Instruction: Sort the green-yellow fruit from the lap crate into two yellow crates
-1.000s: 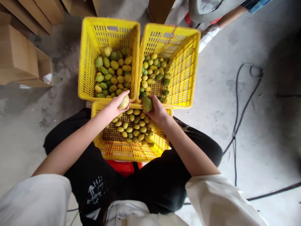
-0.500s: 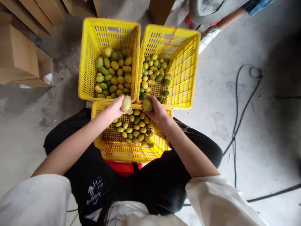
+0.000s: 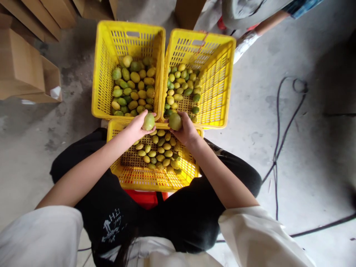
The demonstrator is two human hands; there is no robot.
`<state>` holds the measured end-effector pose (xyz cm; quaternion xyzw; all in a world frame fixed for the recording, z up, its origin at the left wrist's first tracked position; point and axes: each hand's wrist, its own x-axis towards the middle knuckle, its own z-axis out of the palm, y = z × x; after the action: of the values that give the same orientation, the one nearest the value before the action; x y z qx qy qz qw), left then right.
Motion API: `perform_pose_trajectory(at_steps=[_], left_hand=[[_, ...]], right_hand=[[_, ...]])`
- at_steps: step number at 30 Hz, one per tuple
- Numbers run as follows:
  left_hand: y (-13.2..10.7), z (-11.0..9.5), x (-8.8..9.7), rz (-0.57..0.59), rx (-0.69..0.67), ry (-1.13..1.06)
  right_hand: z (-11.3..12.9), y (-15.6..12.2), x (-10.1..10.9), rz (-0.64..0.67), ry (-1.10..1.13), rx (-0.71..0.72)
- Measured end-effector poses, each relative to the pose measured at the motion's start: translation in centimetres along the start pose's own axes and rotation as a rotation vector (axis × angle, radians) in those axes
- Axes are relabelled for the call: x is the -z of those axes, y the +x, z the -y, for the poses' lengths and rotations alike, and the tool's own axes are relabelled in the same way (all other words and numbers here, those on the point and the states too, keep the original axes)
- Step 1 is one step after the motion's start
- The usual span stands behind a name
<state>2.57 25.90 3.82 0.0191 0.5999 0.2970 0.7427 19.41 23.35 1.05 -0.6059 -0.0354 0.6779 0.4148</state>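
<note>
A pale green lemon (image 3: 148,121) rests in my left hand (image 3: 137,127), its fingers closed around the fruit. My right hand (image 3: 187,129) grips another green lemon (image 3: 175,121), held a short way to the right of the first. Both hands are above the far rim of the near yellow crate (image 3: 114,130), between my knees. Inside that crate lie several yellow-green lemons (image 3: 160,158). Just beyond my hands stand a left yellow crate (image 3: 102,70) and a right yellow crate (image 3: 219,81), each with more yellow and green lemons in the bottom.
Cardboard boxes (image 3: 23,63) stand at the upper left. A black cable (image 3: 280,144) loops over the concrete floor on the right. Another person's arm (image 3: 271,23) reaches in at the top right. Something red (image 3: 144,199) sits below the near crate.
Both hands stay almost in place with a lemon in each. The fruit in the right hand looks slightly turned. The whole view has shifted a little.
</note>
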Motion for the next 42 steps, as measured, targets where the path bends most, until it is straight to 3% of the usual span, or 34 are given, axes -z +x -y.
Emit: perform_pose_trajectory(at_steps=[6, 11, 15, 21, 25, 31, 35, 38, 42], left_hand=[[-0.5, -0.5, -0.4, -0.002, 0.063, -0.055], [-0.5, 0.0, -0.3, 0.016, -0.023, 0.037], [-0.5, 0.1, -0.4, -0.082, -0.078, 0.059], [-0.7, -0.3, -0.8, -0.034, 0.069, 0.003], [-0.6, -0.4, -0.6, -0.006, 0.092, -0.041], [-0.6, -0.1, -0.5, -0.008, -0.024, 0.04], [-0.4, 0.2, -0.3, -0.062, -0.079, 0.028], [-0.2, 0.2, -0.2, -0.07, -0.025, -0.034], [-0.2, -0.1, -0.1, -0.04, 0.088, -0.152]], right_hand=[[0.3, -0.6, -0.4, 0.027, 0.036, -0.044], [-0.4, -0.9, -0.5, 0.034, 0.002, 0.039], [-0.5, -0.1, 0.0, 0.036, -0.024, 0.045], [0.2, -0.1, -0.3, 0.022, 0.032, -0.048], [0.0, -0.5, -0.4, 0.027, 0.054, -0.002], [-0.2, -1.1, -0.5, 0.01, 0.0, 0.06], [0.3, -1.3, -0.8, -0.08, 0.015, 0.004], [0.5, -1.2, -0.9, -0.133, 0.049, -0.032], [0.7, -1.2, -0.9, -0.086, 0.038, -0.077]])
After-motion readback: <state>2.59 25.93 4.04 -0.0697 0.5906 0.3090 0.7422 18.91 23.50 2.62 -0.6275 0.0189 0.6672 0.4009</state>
